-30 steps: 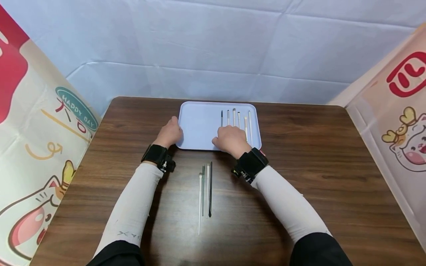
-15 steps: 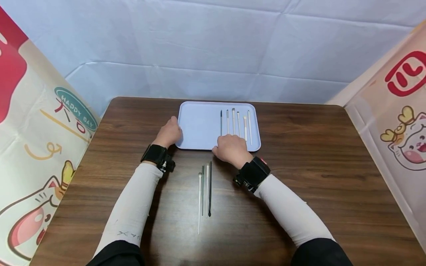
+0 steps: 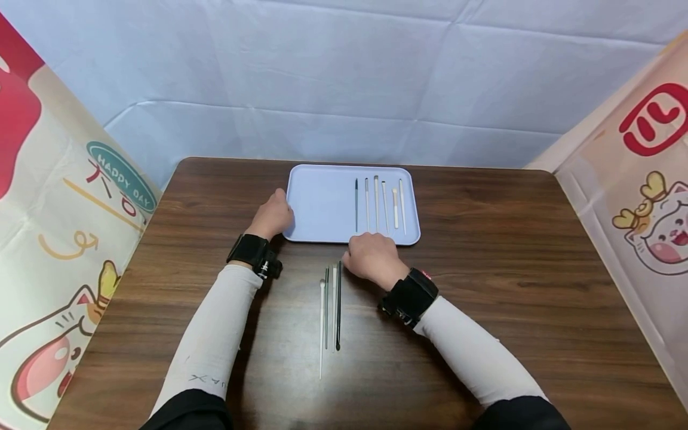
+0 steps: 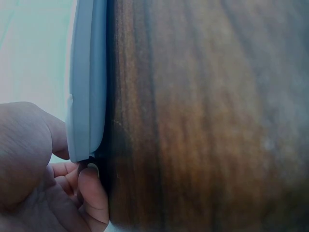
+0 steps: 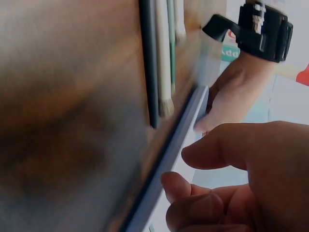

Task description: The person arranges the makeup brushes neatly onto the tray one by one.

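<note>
A white rectangular tray [image 3: 319,203] lies toward the far side of the table. My left hand [image 3: 273,214] grips its left end; in the left wrist view the thumb is against the tray rim [image 4: 87,96] and fingers curl beneath. Several slim brushes lie side by side in the tray's right half, including a dark one [image 3: 356,206] and a short pale one [image 3: 395,209]. By the near rim is my right hand [image 3: 374,258], fingers loosely bent, thumb apart [image 5: 217,147], holding nothing. Below the tray, several more brushes lie on the table, among them a white brush [image 3: 321,322] and a black-handled one [image 3: 338,304].
The brown wooden table [image 3: 484,251] carries all of this. A pale cloth [image 3: 344,77] hangs behind it, and printed sheets with cartoon cats stand at the left [image 3: 64,227] and right [image 3: 639,197]. Both wrists wear black camera bands.
My right hand has drawn back from over the tray to its near rim, uncovering the lower ends of the brushes there. The left hand stays at the tray's left end.
</note>
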The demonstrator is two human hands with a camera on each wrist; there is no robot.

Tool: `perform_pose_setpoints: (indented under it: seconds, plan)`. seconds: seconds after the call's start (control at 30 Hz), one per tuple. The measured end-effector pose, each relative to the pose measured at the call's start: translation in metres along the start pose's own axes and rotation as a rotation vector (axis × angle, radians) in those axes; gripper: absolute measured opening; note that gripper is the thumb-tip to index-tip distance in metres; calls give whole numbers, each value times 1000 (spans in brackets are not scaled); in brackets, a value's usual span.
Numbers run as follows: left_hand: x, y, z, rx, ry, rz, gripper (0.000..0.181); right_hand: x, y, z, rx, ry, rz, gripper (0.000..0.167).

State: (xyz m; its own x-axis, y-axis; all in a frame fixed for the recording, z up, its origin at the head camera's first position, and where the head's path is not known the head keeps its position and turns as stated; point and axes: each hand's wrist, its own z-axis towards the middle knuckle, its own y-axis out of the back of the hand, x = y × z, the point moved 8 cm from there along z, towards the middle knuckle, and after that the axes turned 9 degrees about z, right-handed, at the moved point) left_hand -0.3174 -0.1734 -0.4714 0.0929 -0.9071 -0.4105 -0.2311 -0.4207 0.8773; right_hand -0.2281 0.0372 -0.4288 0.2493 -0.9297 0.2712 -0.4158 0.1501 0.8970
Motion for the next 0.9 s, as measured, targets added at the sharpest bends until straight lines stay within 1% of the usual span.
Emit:
perform_pose_setpoints:
  seconds: [0.1,0.23,0.43,0.57,0.7,0.9]
  plan:
    - [0,0,0,0,0,-3,38,3,-6,-5,9,18,0,44]
    - [1,-1,-1,-1,3,-3,38,7,-11,-13,-1,52,-8,43]
    - [0,1,-2,0,5,-1,39,12,-10,-22,-33,102,-31,37]
    - [0,1,-2,0,6,-5,39,13,-13,-27,-32,135,-37,32]
    - [-1,1,-2,1,3,-4,39,15,-15,-30,-42,187,-49,28]
    - [-1,1,-2,4,-5,0,39,18,-14,-35,-94,288,-52,28]
